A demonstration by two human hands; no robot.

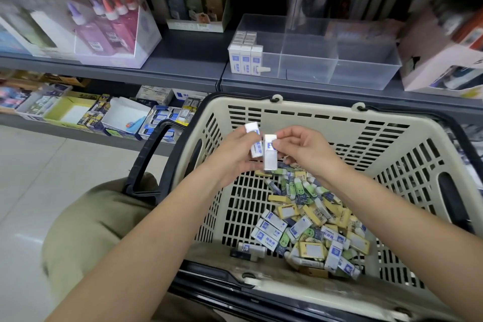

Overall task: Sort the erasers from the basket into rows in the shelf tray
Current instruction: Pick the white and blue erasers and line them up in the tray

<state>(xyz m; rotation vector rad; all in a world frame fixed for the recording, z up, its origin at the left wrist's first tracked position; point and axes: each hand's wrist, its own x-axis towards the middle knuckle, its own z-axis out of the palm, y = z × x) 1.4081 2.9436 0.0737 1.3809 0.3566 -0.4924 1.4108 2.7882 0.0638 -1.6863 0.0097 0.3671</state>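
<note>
Beige plastic basket holds a loose pile of erasers in its near right corner. Above it, the left hand grips a white-and-blue eraser, and the right hand pinches a second eraser just beside the first. Beyond, on the grey shelf, a clear tray has upright rows of shelved erasers in its left compartment.

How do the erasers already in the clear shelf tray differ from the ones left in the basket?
The tray erasers stand upright in tidy rows; the basket erasers lie jumbled in a heap. The tray erasers are all white and blue; the basket erasers mix white-blue, yellow and green. Both include the white-and-blue kind.
</note>
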